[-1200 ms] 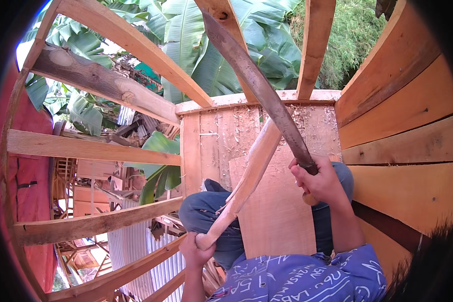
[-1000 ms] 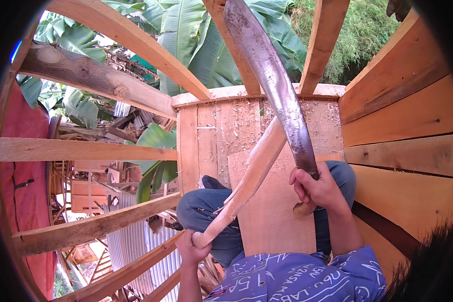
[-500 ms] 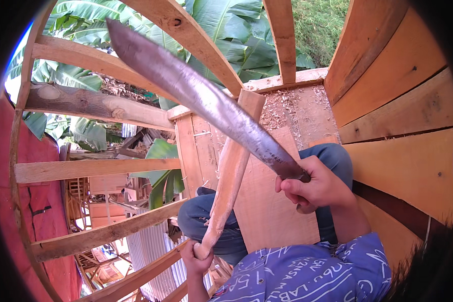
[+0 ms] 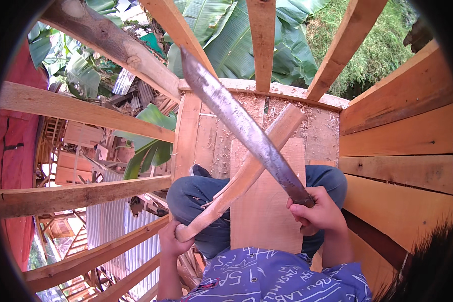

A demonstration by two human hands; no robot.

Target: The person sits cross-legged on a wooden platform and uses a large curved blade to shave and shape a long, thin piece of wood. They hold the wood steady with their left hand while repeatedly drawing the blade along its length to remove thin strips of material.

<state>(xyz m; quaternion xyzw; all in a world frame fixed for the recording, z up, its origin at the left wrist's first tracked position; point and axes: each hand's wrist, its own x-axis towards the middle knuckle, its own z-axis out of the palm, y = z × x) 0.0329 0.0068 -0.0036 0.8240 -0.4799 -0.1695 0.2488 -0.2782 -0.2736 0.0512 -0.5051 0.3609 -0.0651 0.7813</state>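
My right hand (image 4: 318, 214) grips a machete (image 4: 236, 123) by its handle, which the fingers mostly hide. Its long, stained steel blade slants up to the far left. My left hand (image 4: 175, 237) is closed round the narrow near end of a roughly hewn wooden piece (image 4: 244, 176), pale and slightly curved. The wood runs up to the right over my left knee, and its wide far end lies above the boards. In the picture the blade crosses over the wood; whether they touch I cannot tell. Below them a flat plank (image 4: 267, 211) lies between my legs.
Wood shavings (image 4: 236, 108) litter the board floor (image 4: 189, 146). Slatted wooden rails (image 4: 85, 194) stand at the left and far side, and plank walls (image 4: 402, 166) at the right. Beyond are banana leaves (image 4: 236, 45) and corrugated metal sheets (image 4: 121, 226).
The machete has come down and nearer, its tip now less far left. The wood has tilted, with its far end swung right. The view has turned, and both hands keep their grips.
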